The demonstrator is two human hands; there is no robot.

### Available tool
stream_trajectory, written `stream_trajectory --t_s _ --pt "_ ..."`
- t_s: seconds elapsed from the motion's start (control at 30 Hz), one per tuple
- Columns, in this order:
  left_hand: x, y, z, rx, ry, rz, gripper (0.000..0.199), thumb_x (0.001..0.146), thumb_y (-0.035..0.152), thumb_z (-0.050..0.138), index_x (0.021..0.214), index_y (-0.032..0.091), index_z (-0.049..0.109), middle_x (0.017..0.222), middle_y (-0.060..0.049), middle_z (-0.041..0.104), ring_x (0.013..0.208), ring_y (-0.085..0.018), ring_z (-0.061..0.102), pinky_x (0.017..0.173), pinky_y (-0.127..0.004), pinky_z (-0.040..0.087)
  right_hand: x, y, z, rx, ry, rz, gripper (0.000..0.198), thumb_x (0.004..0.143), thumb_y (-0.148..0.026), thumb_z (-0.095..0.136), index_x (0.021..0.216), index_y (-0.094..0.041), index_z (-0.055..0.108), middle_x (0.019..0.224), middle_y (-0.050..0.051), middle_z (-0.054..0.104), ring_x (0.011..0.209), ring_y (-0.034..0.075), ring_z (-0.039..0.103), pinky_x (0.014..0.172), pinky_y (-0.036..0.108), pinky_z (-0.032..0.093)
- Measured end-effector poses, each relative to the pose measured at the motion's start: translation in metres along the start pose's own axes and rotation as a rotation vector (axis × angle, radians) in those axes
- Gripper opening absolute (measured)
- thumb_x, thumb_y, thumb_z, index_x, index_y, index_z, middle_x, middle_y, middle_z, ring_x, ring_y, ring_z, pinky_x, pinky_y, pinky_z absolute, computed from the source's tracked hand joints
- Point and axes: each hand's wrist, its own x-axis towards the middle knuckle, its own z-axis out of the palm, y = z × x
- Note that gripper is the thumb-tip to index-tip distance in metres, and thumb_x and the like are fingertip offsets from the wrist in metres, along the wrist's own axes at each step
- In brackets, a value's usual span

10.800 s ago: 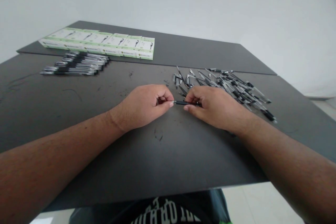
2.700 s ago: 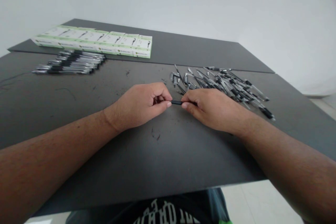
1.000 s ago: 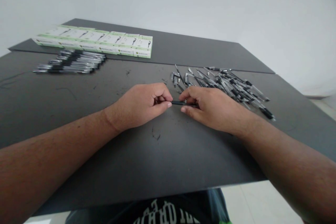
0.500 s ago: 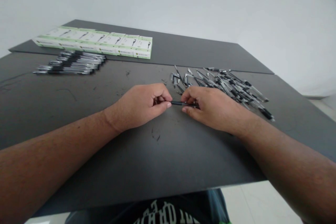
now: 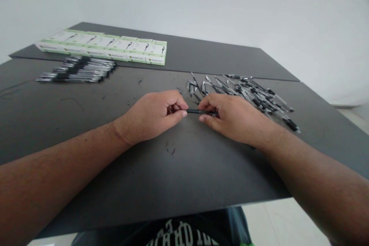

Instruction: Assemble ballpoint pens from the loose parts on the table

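Note:
Held level between my two hands is a black pen (image 5: 193, 111), low over the table. My left hand (image 5: 155, 115) pinches its left end between thumb and fingertips. On the other end, the fingers and thumb of my right hand (image 5: 230, 113) close round the pen, and that end is partly hidden in the hand. Just beyond my right hand lies a loose heap of clear and black pen parts (image 5: 259, 98), including barrels, caps and thin refills. Farther off to the left, a bundle of pens (image 5: 77, 70) lies side by side.
A row of white and green boxes (image 5: 100, 48) printed with a pen picture stands at the back left. The dark grey table (image 5: 138, 184) carries black scribbles and smudges. A seam crosses it behind the pens, and a pale wall (image 5: 201, 4) rises behind.
Almost nothing differs. Both hands keep their hold on the pen, and the view has shifted very slightly.

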Motion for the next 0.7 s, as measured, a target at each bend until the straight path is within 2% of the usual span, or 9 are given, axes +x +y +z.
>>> stream_trajectory --t_s 0.1,0.23,0.33,0.43,0.53,0.6,0.7 --pt "0.0 -0.0001 -0.0005 -0.005 0.002 0.004 0.021 0.099 0.042 0.069 0.103 0.025 0.08 0.089 0.0 0.085 0.08 -0.019 0.079 0.077 -0.03 0.056 0.0003 -0.0007 -0.0007 -0.029 -0.01 0.005 0.014 0.107 -0.026 0.077 0.118 -0.023 0.085 0.107 0.006 0.09 0.097 0.026 0.083 0.085 0.035 0.054" --pt "0.0 -0.0005 -0.0005 -0.004 -0.002 0.001 0.021 0.099 0.043 0.069 0.104 0.025 0.079 0.089 0.0 0.085 0.08 -0.02 0.079 0.079 -0.031 0.057 0.0006 -0.0029 -0.0021 -0.054 -0.052 -0.008 0.023 0.116 -0.029 0.066 0.119 -0.024 0.088 0.113 0.008 0.092 0.105 0.029 0.085 0.09 0.037 0.055" --pt "-0.0002 -0.0007 0.0 0.002 -0.015 -0.004 0.021 0.1 0.043 0.068 0.106 0.026 0.079 0.09 -0.001 0.085 0.081 -0.02 0.079 0.081 -0.032 0.058 0.0001 -0.0026 -0.0022 -0.031 -0.039 -0.005 0.021 0.113 -0.031 0.072 0.125 -0.024 0.087 0.116 0.007 0.092 0.106 0.027 0.085 0.09 0.036 0.056" --pt "0.0 -0.0007 0.0004 0.0 -0.018 -0.01 0.021 0.1 0.043 0.068 0.106 0.026 0.079 0.09 -0.001 0.085 0.081 -0.021 0.08 0.081 -0.032 0.058 -0.0001 -0.0026 -0.0026 -0.027 -0.022 0.011 0.02 0.107 -0.029 0.081 0.125 -0.024 0.085 0.112 0.005 0.092 0.098 0.025 0.084 0.085 0.034 0.055" --pt "0.0005 -0.0008 0.0006 -0.006 -0.014 -0.01 0.02 0.099 0.043 0.068 0.104 0.026 0.078 0.089 0.0 0.085 0.08 -0.02 0.079 0.079 -0.032 0.058 0.0004 -0.004 -0.0034 -0.061 -0.04 0.025 0.015 0.11 -0.029 0.075 0.119 -0.024 0.087 0.107 0.005 0.091 0.095 0.025 0.083 0.084 0.034 0.054" --pt "0.0006 -0.0008 0.0005 -0.01 -0.012 -0.006 0.02 0.098 0.043 0.068 0.103 0.026 0.078 0.088 0.0 0.085 0.079 -0.02 0.079 0.078 -0.031 0.057 0.0006 -0.0046 -0.0037 -0.068 -0.054 0.017 0.02 0.114 -0.03 0.069 0.118 -0.025 0.088 0.108 0.006 0.091 0.098 0.027 0.083 0.086 0.035 0.054" --pt "0.0003 -0.0005 0.0002 -0.004 -0.01 -0.002 0.02 0.098 0.042 0.068 0.104 0.026 0.078 0.089 0.0 0.086 0.08 -0.02 0.08 0.079 -0.031 0.057 0.0 -0.0038 -0.0032 -0.038 -0.053 0.009 0.022 0.114 -0.031 0.07 0.125 -0.024 0.087 0.112 0.007 0.092 0.101 0.027 0.084 0.087 0.036 0.054"
